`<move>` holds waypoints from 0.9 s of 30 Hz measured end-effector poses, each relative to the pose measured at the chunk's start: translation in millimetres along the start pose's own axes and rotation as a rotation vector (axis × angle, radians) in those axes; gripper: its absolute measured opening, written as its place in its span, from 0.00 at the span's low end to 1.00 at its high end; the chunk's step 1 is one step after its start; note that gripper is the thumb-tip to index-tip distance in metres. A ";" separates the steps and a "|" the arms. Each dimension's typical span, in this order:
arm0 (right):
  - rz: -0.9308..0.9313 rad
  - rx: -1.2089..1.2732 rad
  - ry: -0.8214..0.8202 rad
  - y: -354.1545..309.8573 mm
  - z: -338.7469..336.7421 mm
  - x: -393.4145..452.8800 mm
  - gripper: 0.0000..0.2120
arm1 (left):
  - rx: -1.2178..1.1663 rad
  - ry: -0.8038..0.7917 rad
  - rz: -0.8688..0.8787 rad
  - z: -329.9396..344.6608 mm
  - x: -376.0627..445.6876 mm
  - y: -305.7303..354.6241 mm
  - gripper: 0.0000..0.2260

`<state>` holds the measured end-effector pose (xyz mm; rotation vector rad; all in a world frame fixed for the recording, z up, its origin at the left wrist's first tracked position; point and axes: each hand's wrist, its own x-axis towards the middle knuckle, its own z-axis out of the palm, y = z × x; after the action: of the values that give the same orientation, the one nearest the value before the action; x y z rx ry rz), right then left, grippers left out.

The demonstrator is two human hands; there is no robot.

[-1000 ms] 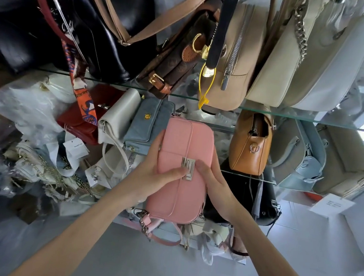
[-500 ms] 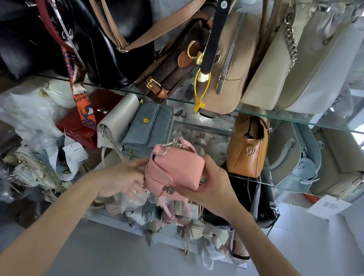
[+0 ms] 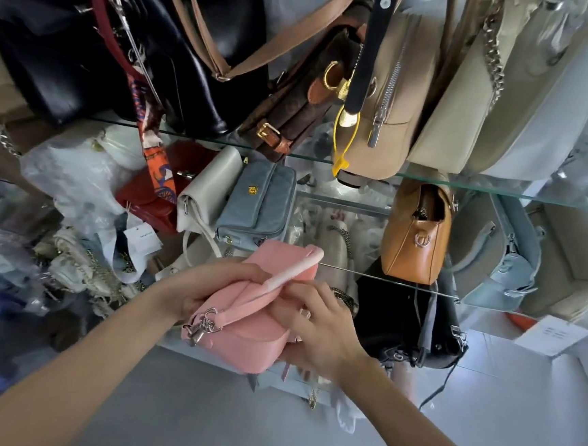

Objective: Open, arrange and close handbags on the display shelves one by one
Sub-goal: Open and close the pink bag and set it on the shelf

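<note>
Both hands are gripping a pink bag (image 3: 240, 332) before glass shelves (image 3: 501, 192): left hand (image 3: 205, 286) curling around its side, right hand (image 3: 318, 331) clasping the other side.

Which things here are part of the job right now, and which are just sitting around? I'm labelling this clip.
In hand:
pink handbag, gripped by the left hand and right hand
its pink strap

Just sitting:
blue quilted bag
tan leather bag
cream bag
red bag
black bag
glass shelf
</note>
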<state>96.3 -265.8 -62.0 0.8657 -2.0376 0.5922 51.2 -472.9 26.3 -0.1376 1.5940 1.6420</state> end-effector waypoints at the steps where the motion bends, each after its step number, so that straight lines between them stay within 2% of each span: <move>1: 0.015 0.044 -0.028 1.5 -0.5 2.6 0.29 | 0.020 0.023 0.026 -1.7 1.0 0.2 0.25; 3: 0.049 0.115 -0.109 4.2 -5.4 7.5 0.35 | 0.049 0.059 0.033 -2.0 0.3 2.6 0.22; 5: 0.052 0.152 -0.189 7.8 -12.9 10.9 0.39 | 0.078 0.043 0.008 -4.0 -2.1 2.7 0.24; 7: 0.031 0.160 -0.246 12.5 -19.1 10.6 0.36 | 0.186 0.087 0.016 -3.7 -6.1 6.6 0.27; 10: 0.073 0.149 -0.296 23.1 -23.1 3.7 0.28 | 0.413 0.230 0.058 -0.5 -10.0 11.6 0.30; 12: 0.107 0.164 -0.259 28.4 -23.6 -2.8 0.20 | 0.492 0.274 0.068 2.2 -13.4 15.2 0.32; 15: 0.200 0.185 -0.120 30.9 -24.7 -10.0 0.10 | 0.663 0.299 0.107 5.2 -16.8 21.9 0.41; 17: 0.288 0.154 -0.007 30.2 -27.0 -10.0 0.12 | 0.781 0.345 0.129 6.4 -17.4 26.6 0.44; 20: 0.441 0.134 0.140 28.2 -32.0 -8.0 0.16 | 0.921 0.367 0.167 9.0 -21.8 34.3 0.42; 22: 0.545 0.098 0.168 29.8 -34.8 -4.9 0.14 | 1.004 0.322 0.219 12.8 -27.3 40.1 0.41; 24: 0.618 0.095 0.110 30.9 -37.6 -1.0 0.11 | 1.079 0.253 0.253 14.3 -31.4 44.7 0.43; 25: 0.650 0.128 0.049 30.8 -39.5 2.1 0.15 | 1.118 0.217 0.267 15.2 -32.7 47.4 0.43; 27: 0.725 0.269 -0.119 31.3 -45.7 7.9 0.32 | 1.206 0.164 0.300 18.1 -33.9 52.4 0.44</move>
<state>92.5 -217.9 -33.4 0.2775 -2.4059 1.2526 49.8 -465.6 90.9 0.6272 2.5408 0.6198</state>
